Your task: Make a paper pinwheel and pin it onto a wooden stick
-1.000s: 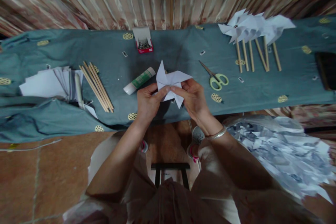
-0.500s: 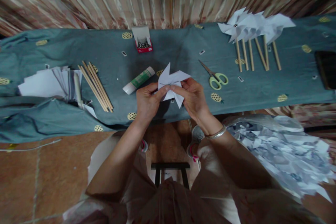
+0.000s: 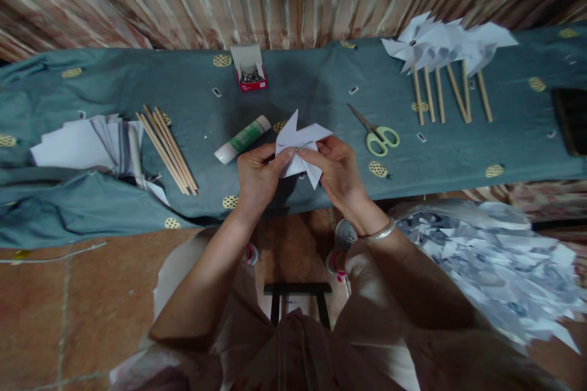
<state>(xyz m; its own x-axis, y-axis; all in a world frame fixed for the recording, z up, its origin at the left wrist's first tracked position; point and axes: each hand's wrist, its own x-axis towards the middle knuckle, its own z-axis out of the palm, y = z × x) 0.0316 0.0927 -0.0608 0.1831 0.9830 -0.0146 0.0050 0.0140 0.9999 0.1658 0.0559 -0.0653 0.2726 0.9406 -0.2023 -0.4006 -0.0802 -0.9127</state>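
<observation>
A white paper pinwheel (image 3: 299, 142) is held above the front edge of the cloth-covered table (image 3: 321, 85). My left hand (image 3: 257, 177) pinches it from the left, thumb and fingers near its centre. My right hand (image 3: 338, 172) pinches it from the right, fingertips meeting at the centre, where a small metal pin shows. A glue stick (image 3: 243, 139) lies just left of the pinwheel. Green-handled scissors (image 3: 375, 133) lie to its right.
A red box of pins (image 3: 250, 73) stands open at the back. Wooden sticks (image 3: 169, 150) lie beside a stack of white paper (image 3: 82, 145) at the left. Finished pinwheels on sticks (image 3: 447, 58) lie at the back right. Paper scraps in a bag (image 3: 495, 263) sit by my right arm.
The pinwheel's blades have shifted slightly between my fingers; both hands stay in nearly the same place.
</observation>
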